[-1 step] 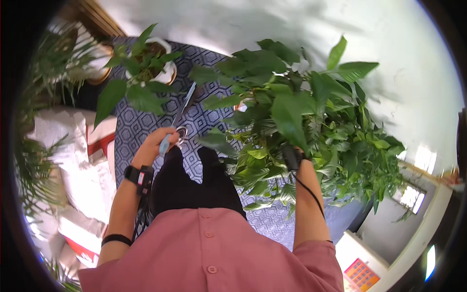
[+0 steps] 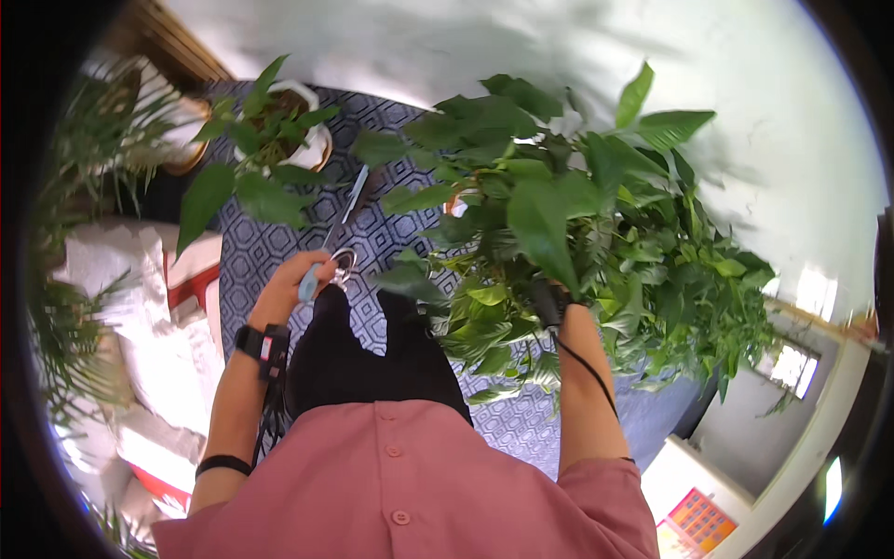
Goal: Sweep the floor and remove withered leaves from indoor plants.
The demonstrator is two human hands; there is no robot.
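Note:
In my left hand (image 2: pixel 303 272) is a long slim tool (image 2: pixel 358 191) with pale blue at both ends, its far end pointing up and away over the carpet. A shiny metal ring (image 2: pixel 345 261) shows beside the same fingers; whether it belongs to the tool I cannot make out. My right hand (image 2: pixel 564 296) reaches into a large leafy plant (image 2: pixel 540 219), where foliage and a black wrist device (image 2: pixel 545 304) hide the fingers. What it touches there is out of sight.
A smaller plant in a white pot (image 2: pixel 317 149) stands at the far left on the blue patterned carpet (image 2: pixel 256 270). Feathery fronds (image 2: pixel 70 298) and a seat with pale covers (image 2: pixel 154 326) line the left. A white wall (image 2: pixel 745 56) runs behind the plants; a white cabinet (image 2: pixel 666 470) is at lower right.
The view has shifted slightly, so the plants sit a little farther left and the small pot a little lower. My right hand sits slightly farther left among the leaves; the left keeps its hold.

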